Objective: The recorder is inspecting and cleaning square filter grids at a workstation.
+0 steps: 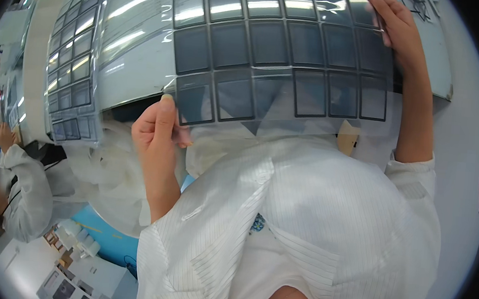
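A clear plastic blister tray (273, 119) is held up in front of me, tilted, with rows of dark rectangular panels (270, 45) in its pockets. My left hand (159, 128) pinches the tray's near left corner, thumb on top and fingers beneath. At the far right corner my right hand (397, 26) grips the edge, its fingers partly hidden by the tray. Light glares off the far row. A few near-row pockets look paler than the others; I cannot tell whether they hold panels.
A similar clear tray (73, 58) with dark panels lies at the left on the pale worktable (135, 75). Thin dark wires (414, 4) lie at the far right. To the left, a person in a white coat (30, 194) sits at the bench. White bottles (81, 237) stand lower left.
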The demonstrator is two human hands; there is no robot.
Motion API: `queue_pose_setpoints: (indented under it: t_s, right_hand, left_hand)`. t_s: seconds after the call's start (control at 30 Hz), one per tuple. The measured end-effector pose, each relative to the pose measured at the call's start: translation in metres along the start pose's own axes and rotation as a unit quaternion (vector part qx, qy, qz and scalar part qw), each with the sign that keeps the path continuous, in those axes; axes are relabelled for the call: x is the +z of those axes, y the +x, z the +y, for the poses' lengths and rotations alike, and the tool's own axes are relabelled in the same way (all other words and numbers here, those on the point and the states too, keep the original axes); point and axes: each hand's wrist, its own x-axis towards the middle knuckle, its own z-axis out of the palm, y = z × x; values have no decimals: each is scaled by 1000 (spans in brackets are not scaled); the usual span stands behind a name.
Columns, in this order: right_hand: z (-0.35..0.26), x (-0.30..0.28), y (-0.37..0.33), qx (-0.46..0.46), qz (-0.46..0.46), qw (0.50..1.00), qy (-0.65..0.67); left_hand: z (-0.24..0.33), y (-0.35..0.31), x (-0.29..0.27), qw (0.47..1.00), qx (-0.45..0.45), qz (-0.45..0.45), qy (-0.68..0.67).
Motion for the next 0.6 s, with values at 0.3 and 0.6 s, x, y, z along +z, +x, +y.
queue_pose_setpoints:
  t_s: [0.3,0.6]
  right_hand:
    - [-3,-6,1,5,-13,1000,19]
    - [4,-14,-19,-42,-78,995,48]
  left_hand:
    - [-7,5,0,1000,-13,-14,15]
    - [1,-3,1,996,-66,-36,40]
